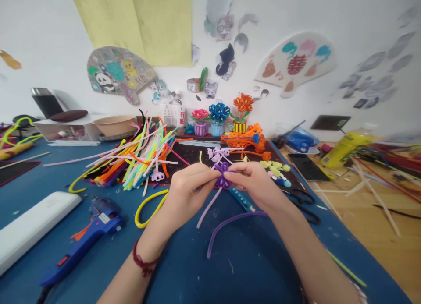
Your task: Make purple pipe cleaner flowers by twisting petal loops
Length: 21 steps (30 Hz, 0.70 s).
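Between both sets of fingertips is a purple pipe-cleaner flower [225, 176] made of small loops. My left hand [192, 185] pinches its left side, and my right hand [253, 181] pinches it from the right. A pale lilac pipe cleaner [208, 210] slants down from beside the flower; whether it is joined on is hidden. Below the hands, a loose purple pipe cleaner [220, 227] curves over the blue mat [243, 269]. A teal printed strip [242, 199] lies partly under my right hand. Light purple looped flowers [217, 154] rest just behind.
A blue glue gun [87, 238] and a white case [36, 227] lie at left. Many coloured pipe cleaners [138, 153] are heaped behind my left hand. Black scissors [304, 205] lie beside my right forearm, near pompoms [276, 168] and a phone [309, 167]. Finished potted flowers [219, 118] stand behind.
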Each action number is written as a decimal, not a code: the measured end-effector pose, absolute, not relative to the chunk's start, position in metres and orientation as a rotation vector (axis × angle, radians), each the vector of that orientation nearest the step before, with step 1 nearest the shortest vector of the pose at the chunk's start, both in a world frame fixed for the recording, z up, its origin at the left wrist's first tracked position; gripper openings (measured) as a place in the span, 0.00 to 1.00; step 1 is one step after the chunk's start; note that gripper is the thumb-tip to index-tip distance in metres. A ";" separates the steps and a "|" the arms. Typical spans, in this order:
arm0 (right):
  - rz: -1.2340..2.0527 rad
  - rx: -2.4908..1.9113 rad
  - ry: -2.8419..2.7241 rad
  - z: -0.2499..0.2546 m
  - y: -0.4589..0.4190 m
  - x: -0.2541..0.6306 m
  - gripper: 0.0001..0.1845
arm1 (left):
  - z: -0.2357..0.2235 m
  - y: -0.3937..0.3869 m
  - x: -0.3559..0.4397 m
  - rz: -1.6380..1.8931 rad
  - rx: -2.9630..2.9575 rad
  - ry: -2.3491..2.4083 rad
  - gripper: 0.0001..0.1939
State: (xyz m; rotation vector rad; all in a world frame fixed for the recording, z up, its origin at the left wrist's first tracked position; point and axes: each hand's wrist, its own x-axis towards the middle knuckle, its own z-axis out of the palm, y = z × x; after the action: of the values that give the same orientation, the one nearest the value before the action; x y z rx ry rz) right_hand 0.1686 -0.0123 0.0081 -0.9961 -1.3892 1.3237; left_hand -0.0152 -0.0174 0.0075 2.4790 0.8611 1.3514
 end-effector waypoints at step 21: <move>-0.223 -0.818 -1.839 -0.002 -0.018 0.159 0.07 | 0.015 -0.019 -0.006 1.199 1.360 0.874 0.11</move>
State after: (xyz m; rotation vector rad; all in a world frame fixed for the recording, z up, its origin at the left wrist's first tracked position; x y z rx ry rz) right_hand 0.1585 -0.0184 -0.0022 -0.8176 -1.8386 -0.2231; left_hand -0.0065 -0.0193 0.0153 1.3598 0.8742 1.1988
